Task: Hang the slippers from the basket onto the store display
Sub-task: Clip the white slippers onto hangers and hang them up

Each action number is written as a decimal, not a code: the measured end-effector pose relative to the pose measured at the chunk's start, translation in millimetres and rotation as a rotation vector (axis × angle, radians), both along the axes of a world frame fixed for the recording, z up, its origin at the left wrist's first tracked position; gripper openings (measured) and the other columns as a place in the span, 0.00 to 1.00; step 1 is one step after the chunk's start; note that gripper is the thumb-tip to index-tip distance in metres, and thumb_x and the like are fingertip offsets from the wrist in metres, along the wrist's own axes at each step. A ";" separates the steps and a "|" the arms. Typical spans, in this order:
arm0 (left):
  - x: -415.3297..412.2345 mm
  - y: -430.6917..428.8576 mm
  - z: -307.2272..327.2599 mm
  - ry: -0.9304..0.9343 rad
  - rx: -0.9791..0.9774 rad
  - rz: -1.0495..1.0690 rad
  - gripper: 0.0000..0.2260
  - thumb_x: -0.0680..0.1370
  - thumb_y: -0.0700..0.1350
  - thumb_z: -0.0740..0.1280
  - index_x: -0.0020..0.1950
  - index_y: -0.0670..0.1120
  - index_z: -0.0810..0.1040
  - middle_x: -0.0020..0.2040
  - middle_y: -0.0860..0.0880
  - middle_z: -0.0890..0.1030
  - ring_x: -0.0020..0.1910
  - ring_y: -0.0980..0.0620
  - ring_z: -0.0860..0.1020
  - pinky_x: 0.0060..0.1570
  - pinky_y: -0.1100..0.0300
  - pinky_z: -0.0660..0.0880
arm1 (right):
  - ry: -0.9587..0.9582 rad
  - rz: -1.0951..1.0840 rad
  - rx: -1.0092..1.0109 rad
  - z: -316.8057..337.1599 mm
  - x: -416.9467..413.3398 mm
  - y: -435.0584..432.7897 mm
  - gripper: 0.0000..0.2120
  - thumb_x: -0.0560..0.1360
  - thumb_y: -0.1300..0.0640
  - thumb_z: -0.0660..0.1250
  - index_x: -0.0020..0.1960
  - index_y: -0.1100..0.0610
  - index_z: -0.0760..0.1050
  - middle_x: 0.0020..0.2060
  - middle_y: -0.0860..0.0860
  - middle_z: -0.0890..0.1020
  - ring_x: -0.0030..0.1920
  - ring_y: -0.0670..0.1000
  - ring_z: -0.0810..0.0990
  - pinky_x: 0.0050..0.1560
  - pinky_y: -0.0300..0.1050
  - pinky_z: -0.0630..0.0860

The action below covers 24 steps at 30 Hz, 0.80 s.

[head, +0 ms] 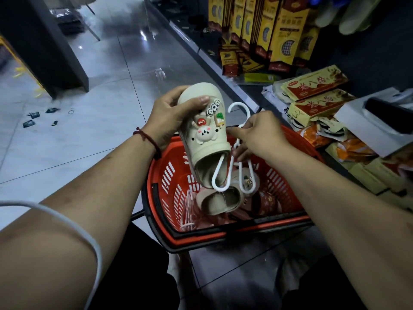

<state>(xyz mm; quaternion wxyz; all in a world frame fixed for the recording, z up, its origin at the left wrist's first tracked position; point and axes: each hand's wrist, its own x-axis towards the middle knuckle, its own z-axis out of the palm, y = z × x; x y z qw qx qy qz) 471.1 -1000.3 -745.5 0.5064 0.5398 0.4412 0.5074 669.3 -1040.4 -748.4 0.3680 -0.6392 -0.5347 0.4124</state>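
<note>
My left hand (pixel 168 117) grips the toe of a beige slipper (pixel 204 139) decorated with a bunny and small charms, holding it above the red basket (pixel 172 175). My right hand (pixel 259 135) pinches the stem of a white plastic hanger (pixel 240 153). One hanger loop is pushed into the slipper's opening; the other loop hangs free to its right. A second beige slipper (pixel 221 200) lies in the basket, beside pink hangers (pixel 190 211) and reddish slippers.
Low dark display shelf (pixel 223 63) runs along the right, carrying yellow insole packs (pixel 263 34), red-and-yellow boxes (pixel 315 83) and a white box (pixel 375 121). Pale slippers (pixel 353 16) hang at top right. Glossy tiled floor with scraps lies left; a dark pillar (pixel 55 45) stands there.
</note>
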 end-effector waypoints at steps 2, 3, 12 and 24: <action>0.6 -1.8 -0.6 0.008 -0.011 -0.039 0.19 0.72 0.43 0.77 0.61 0.42 0.81 0.53 0.39 0.85 0.50 0.41 0.84 0.54 0.45 0.81 | 0.047 -0.018 -0.030 -1.8 -0.7 2.3 0.19 0.75 0.59 0.75 0.36 0.61 0.66 0.25 0.66 0.79 0.27 0.63 0.83 0.28 0.56 0.81; 0.9 -2.6 -0.3 0.009 -0.016 -0.055 0.19 0.72 0.42 0.77 0.62 0.41 0.81 0.53 0.38 0.85 0.51 0.41 0.84 0.54 0.46 0.81 | 0.071 -0.025 -0.044 -2.3 -0.5 2.9 0.18 0.75 0.59 0.75 0.38 0.60 0.66 0.28 0.67 0.79 0.27 0.62 0.83 0.27 0.54 0.81; -8.2 -3.6 -4.4 0.015 -0.062 -0.084 0.15 0.73 0.43 0.75 0.59 0.44 0.82 0.50 0.41 0.86 0.47 0.44 0.84 0.48 0.51 0.80 | 0.490 0.107 -0.185 4.5 6.5 6.2 0.09 0.79 0.67 0.67 0.56 0.71 0.74 0.38 0.65 0.83 0.34 0.54 0.86 0.33 0.40 0.82; -5.7 -6.1 1.4 0.029 -0.031 -0.071 0.19 0.70 0.44 0.77 0.60 0.45 0.81 0.52 0.43 0.86 0.48 0.45 0.85 0.47 0.53 0.81 | 0.277 0.042 -0.141 -0.3 5.8 5.7 0.02 0.76 0.69 0.70 0.46 0.67 0.76 0.33 0.61 0.81 0.29 0.55 0.83 0.25 0.42 0.77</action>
